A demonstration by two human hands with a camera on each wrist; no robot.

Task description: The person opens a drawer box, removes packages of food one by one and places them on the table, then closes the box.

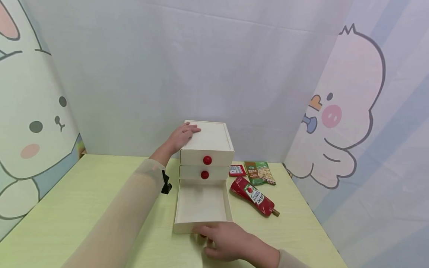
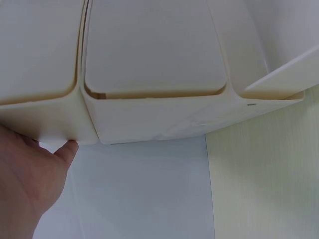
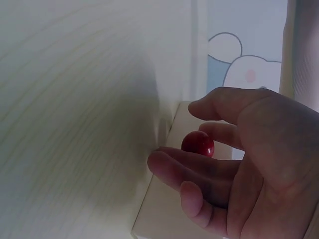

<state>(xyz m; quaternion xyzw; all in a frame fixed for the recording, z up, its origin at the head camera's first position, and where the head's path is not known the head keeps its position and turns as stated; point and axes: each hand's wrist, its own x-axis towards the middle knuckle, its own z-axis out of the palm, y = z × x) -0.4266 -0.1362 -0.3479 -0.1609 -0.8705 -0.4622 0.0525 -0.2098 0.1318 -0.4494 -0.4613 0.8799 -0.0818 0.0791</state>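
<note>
A small cream drawer cabinet (image 1: 209,136) with three drawers and red knobs stands on the table. Its bottom drawer (image 1: 202,201) is pulled far out and has a bare inside; the upper two are closed. My left hand (image 1: 182,138) rests on the cabinet's top at its left edge, and the left wrist view shows the thumb along the side wall. At the front of the bottom drawer is my right hand (image 1: 228,240). In the right wrist view its loosely bent fingers lie around the red knob (image 3: 198,144), with gaps visible and no pinch on it.
Right of the cabinet lie a red Heinz ketchup pouch (image 1: 254,196), a green food packet (image 1: 259,173) and a small red-and-white sachet (image 1: 237,170). Behind stands a pale curtain (image 1: 184,74), with cartoon-printed cloth on both sides.
</note>
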